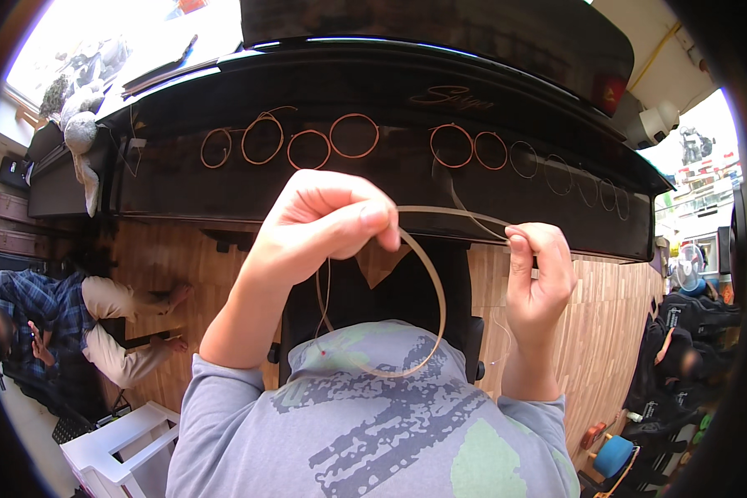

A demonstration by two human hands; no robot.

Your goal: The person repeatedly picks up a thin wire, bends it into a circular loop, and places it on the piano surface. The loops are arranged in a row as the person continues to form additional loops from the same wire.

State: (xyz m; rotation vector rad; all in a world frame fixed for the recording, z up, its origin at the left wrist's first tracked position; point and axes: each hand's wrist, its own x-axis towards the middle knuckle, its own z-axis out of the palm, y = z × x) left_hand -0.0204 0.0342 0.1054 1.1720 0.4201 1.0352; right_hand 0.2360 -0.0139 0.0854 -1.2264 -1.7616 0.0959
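My left hand (332,216) is closed in a pinch on a pale, yellowish coiled instrument string (442,290), raised in front of my chest. The coil hangs below it as a large open loop. My right hand (544,266), off to the right, pinches the same string between thumb and fingertips, and a stretch of it runs taut between the hands. Thin loose ends dangle from it. Beyond my hands, several copper-coloured coiled strings (378,138) lie in a row on a glossy black piano (174,191), with several thin silvery coils further right.
A grey plush toy (81,133) hangs at the piano's left end. At the left sits a person in a plaid shirt (37,303), near a white stool (153,436). Another person (681,365) is at the right. Wooden floor (598,324) shows below the piano.
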